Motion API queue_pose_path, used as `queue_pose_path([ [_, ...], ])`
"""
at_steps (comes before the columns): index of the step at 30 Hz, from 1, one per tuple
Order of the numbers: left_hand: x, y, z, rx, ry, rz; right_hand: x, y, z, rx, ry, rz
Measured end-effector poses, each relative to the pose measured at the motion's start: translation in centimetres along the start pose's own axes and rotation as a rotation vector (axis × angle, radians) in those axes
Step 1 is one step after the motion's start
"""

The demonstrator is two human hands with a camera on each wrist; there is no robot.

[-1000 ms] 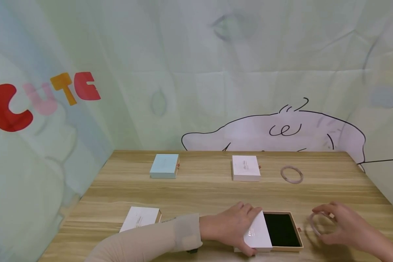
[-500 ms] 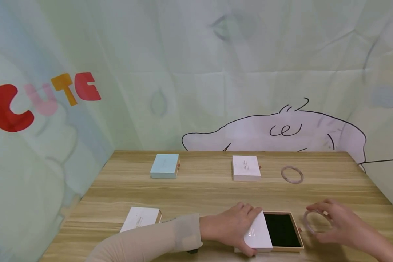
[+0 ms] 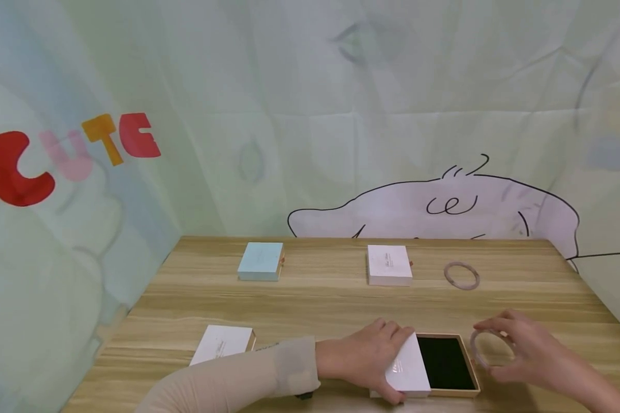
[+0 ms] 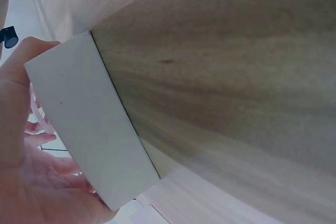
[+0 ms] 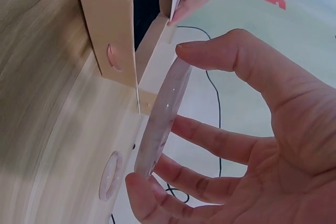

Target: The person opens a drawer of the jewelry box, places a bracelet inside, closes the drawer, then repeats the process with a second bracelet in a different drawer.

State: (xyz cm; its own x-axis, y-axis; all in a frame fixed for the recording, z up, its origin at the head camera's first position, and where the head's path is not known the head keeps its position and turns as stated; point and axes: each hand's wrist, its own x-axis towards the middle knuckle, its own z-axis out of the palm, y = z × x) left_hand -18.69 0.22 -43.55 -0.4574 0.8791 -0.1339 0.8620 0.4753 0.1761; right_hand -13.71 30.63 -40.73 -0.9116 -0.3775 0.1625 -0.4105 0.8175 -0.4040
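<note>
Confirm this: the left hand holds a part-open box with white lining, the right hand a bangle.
Wrong on the lining: it is dark, as the head view shows. The left hand does hold the part-open box, and the right hand a bangle.

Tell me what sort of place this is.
Probably an indoor corner screened off for tabletop work: a wood-grain table, a cartoon-printed cloth hanging behind it, and an open box on top.

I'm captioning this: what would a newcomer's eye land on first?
Probably the CUTE lettering on the backdrop, at left. Next, low in the head view, the partly open, black-lined white box gripped by the left hand, and to its right the pale bangle pinched by the right hand.
</note>
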Motion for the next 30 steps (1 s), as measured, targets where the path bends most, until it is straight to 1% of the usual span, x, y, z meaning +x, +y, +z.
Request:
queue_pose_path([
  [4, 0.0, 0.0, 0.0, -0.018, -0.004, -0.004, 0.2, -0.3, 0.2, 0.009, -0.012, -0.014],
  [13, -0.1, 0.1, -0.1, -0.019, 0.002, -0.008, 0.6, -1.0, 0.2, 0.025, -0.058, 0.003],
  [16, 0.0, 0.1, -0.1, -0.025, 0.003, -0.012, 0.7, -1.2, 0.4, 0.023, -0.040, -0.028],
  [20, 0.1, 0.1, 0.0, -0.005, 0.012, -0.008, 0.8, -1.3, 0.7, 0.028, -0.028, -0.071],
  [25, 0.0, 0.0, -0.1, -0.017, 0.004, -0.004, 1.1, -1.3, 0.9, 0.030, -0.080, -0.061],
  [30, -0.1, 0.1, -0.2, -0.018, -0.003, -0.004, 1.4, -1.6, 1.1, 0.010, -0.089, -0.085],
])
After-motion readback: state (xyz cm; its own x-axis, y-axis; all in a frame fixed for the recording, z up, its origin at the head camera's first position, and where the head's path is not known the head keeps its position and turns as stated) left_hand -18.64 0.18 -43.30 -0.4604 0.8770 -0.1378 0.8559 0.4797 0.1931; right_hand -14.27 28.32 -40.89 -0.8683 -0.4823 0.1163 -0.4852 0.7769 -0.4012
